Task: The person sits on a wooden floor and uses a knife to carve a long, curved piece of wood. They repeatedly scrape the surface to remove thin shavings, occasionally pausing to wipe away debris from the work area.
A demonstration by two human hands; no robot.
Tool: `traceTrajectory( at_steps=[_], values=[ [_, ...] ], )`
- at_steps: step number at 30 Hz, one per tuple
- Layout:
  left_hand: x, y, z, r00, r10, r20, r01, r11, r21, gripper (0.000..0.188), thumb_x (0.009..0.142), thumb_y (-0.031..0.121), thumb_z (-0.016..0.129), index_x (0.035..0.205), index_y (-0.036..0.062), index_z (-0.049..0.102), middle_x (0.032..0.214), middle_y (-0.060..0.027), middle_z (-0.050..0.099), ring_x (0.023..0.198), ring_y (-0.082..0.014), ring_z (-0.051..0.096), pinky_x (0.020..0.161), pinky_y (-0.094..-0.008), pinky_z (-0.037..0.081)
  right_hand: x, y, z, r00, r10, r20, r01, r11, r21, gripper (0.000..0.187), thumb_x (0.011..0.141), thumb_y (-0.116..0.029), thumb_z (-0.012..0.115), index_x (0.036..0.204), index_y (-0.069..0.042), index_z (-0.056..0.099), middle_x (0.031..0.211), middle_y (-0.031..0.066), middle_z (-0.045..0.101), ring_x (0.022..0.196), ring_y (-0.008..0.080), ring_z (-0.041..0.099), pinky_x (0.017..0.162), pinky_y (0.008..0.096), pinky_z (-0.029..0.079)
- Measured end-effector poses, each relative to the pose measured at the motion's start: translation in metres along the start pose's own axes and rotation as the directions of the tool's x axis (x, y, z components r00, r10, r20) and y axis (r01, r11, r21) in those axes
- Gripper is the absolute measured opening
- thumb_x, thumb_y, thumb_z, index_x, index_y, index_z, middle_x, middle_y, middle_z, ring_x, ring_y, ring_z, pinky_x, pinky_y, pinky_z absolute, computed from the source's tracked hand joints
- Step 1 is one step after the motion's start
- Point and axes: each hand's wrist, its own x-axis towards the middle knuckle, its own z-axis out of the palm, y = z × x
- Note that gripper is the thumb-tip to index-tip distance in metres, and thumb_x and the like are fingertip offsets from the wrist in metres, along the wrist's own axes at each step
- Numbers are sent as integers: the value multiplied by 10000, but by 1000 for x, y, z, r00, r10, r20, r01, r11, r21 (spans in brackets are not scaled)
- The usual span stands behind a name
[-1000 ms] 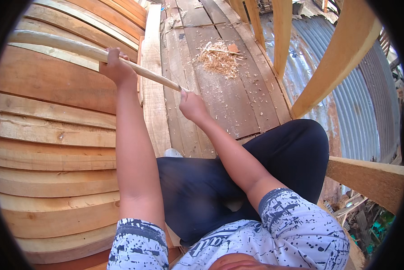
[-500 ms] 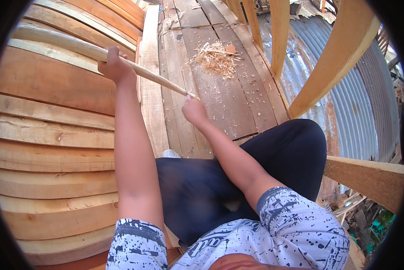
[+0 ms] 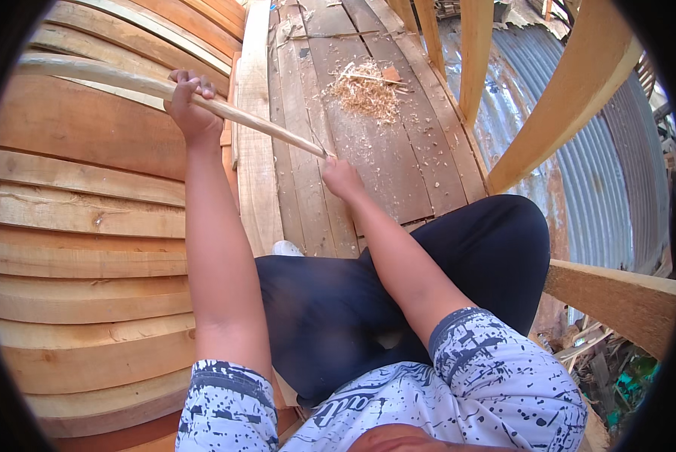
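Note:
A long pale wooden pole [image 3: 270, 130] slants from the upper left down to the middle of the view. My left hand [image 3: 190, 113] is wrapped around it partway along, above the stacked boards, with its fingertips showing over the top. My right hand [image 3: 342, 179] is closed at the pole's lower right end, over the plank floor. A thin sliver stands out from the pole just by that hand. The far left end of the pole fades into the dark rim of the view.
Stacked sawn boards [image 3: 82, 181] fill the left side. On the plank floor [image 3: 383, 162] lies a heap of wood shavings [image 3: 366, 94] with small offcuts. Upright timbers [image 3: 476, 64] line the right edge, with corrugated metal sheets [image 3: 583, 166] beyond. My bent knee [image 3: 496, 233] is at the right.
My right hand and the pole's near end have shifted slightly to the right. The fingers of my left hand sit a little looser on the pole.

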Motion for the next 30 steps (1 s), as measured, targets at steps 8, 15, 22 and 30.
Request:
traceTrajectory(
  at_steps=[8,15,22,30],
  values=[
    [-4,7,-9,978,-99,183,116,990,-82,245,699,43,571,799,132,366,631,0,380,542,-118,403,533,-221,365,-23,-42,-1,996,-87,14,87,996,-34,502,999,-353,392,937,57,675,888,295,666,872,451,653,810,517,497],
    [0,2,-19,967,-84,241,97,994,-45,204,697,78,554,794,132,383,674,4,389,559,-110,376,561,-234,344,-21,-56,-1,990,-140,17,140,990,2,482,1003,-335,388,941,52,670,906,309,658,895,465,642,820,522,495],
    [3,-2,-19,974,-67,215,78,996,-43,191,718,76,571,802,132,408,678,6,402,585,-106,415,582,-236,349,-13,-33,11,999,-40,2,40,999,-12,484,1014,-326,367,958,52,663,907,304,659,913,472,637,837,512,498],
    [14,-4,-12,999,-1,39,1,1000,6,172,731,45,565,777,98,408,642,-12,425,526,-117,440,513,-226,383,-17,-28,22,998,32,-55,-31,999,30,465,1014,-296,368,960,71,650,970,295,665,942,463,640,850,508,509]
  ],
)
